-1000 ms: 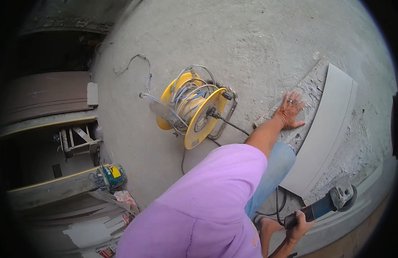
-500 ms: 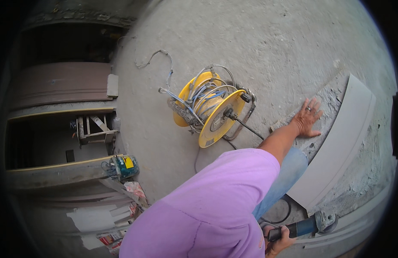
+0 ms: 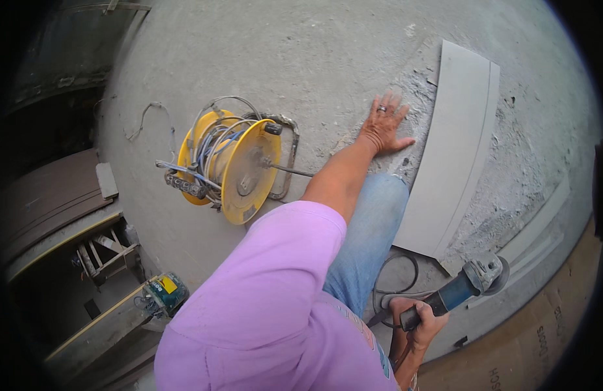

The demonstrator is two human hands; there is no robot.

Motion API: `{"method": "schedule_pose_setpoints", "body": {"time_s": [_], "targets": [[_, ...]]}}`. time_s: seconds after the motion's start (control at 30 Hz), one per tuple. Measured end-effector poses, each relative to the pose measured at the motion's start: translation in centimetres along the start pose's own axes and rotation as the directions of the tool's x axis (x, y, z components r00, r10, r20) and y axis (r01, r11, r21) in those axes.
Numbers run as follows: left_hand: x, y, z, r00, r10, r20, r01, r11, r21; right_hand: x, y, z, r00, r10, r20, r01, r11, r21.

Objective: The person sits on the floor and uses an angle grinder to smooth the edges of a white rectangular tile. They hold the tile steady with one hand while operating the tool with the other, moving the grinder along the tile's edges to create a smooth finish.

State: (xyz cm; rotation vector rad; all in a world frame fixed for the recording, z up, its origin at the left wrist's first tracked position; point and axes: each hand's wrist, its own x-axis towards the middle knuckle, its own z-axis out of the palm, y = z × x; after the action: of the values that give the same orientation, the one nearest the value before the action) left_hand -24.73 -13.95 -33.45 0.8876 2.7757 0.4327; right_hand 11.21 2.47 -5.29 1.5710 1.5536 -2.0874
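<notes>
My left hand, a ring on one finger, is spread flat on the dusty floor. It lies beside the left edge of a long pale grey tile, which has a thin line along its right side. My right hand is wrapped around the rear handle of a blue and black angle grinder. The grinder's metal head and disc point up and right, just beyond the tile's near corner. I cannot tell whether the disc is spinning. A dark cord loops on the floor beside my jeans leg.
A yellow cable reel stands left of my arm, its black lead running toward me. Grey dust and rubble surround the tile. Pale strips and brown cardboard lie at the right. A green tin sits by an opening at lower left.
The view has turned and shifted right, so the reel, tile and left hand appear farther left. The right hand with the grinder appears higher, and more cardboard shows. Both hands keep their hold and place.
</notes>
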Motion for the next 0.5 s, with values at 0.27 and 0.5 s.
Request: {"method": "schedule_pose_setpoints", "body": {"time_s": [0.27, 0.5], "targets": [[0.0, -0.1, 0.2, 0.994, 0.042, -0.099, -0.035, 0.997, 0.073, 1.4, 1.4, -0.5, 0.981, -0.186, -0.045, 0.176, 0.969, -0.172], [0.3, -0.7, 1.0, 0.999, 0.021, -0.030, -0.017, 0.990, 0.142, 2.2, -0.3, 0.0, 0.970, -0.118, -0.211, 0.008, 0.889, -0.458]]}}
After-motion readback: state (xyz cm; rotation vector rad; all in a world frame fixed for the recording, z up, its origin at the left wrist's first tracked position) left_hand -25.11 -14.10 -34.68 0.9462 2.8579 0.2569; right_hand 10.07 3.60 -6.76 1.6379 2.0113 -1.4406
